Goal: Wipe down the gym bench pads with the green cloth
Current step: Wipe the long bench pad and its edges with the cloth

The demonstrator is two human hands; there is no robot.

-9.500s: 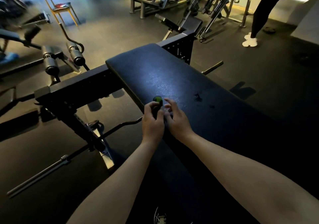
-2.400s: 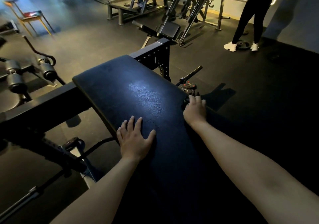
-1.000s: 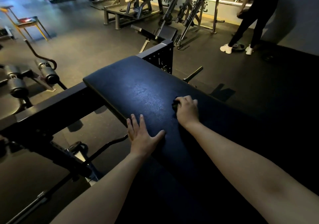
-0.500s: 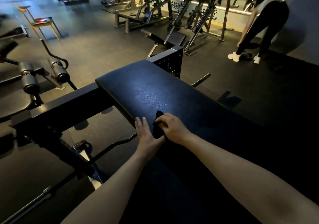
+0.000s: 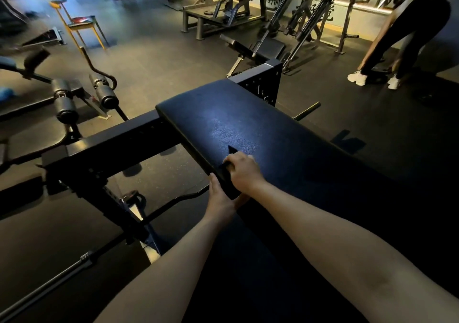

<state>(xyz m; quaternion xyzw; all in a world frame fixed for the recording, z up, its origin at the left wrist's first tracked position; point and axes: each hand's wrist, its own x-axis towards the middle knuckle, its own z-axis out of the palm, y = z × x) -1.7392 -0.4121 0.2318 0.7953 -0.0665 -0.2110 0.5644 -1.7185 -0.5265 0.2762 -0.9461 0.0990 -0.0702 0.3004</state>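
The long dark bench pad [image 5: 273,133] runs from the middle of the view toward me. My right hand [image 5: 244,173] grips the cloth [image 5: 227,176], which looks almost black in this dim light, and presses it on the pad's left edge. A corner of the cloth sticks out beyond my knuckles. My left hand [image 5: 218,198] lies against the same edge just below, fingers straight along the pad's side. The cloth's lower end lies over the left hand near the thumb.
The bench's black steel frame [image 5: 111,143] juts left, with a barbell [image 5: 74,265] on the floor below it. Roller pads [image 5: 104,96] and a yellow-legged chair [image 5: 79,24] stand at left. A person [image 5: 407,31] bends over at the far right, beside weight machines [image 5: 248,7].
My right hand has dragged the cloth across the pad from its right side to its left edge. My left hand slid off the pad's top onto that left edge.
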